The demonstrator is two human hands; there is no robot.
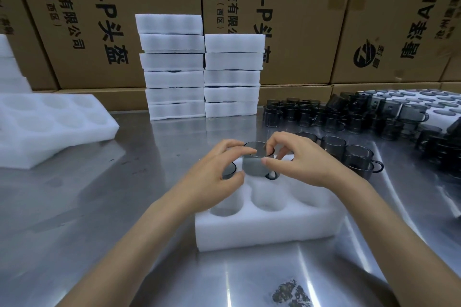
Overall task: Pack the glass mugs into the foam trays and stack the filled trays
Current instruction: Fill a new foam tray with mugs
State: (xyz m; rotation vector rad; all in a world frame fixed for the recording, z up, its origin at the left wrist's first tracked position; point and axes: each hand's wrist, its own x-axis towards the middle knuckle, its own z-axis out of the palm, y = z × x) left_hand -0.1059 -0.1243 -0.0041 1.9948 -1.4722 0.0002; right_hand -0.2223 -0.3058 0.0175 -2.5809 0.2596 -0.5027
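Both hands, left [216,174] and right [298,159], pinch one mug [257,164] over tray [269,227]; second mug [229,170] half-hidden behind left.

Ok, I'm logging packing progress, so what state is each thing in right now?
Left hand: fingers curled on the mug's rim.
Right hand: fingers pinching the same rim.
Held mug: upright, over a back pocket of the tray.
Second mug: seated in the back-left pocket.
Foam tray: front pockets empty.
Tray stacks: two piles, closed.
Loose mugs: unpacked, crowded at right.
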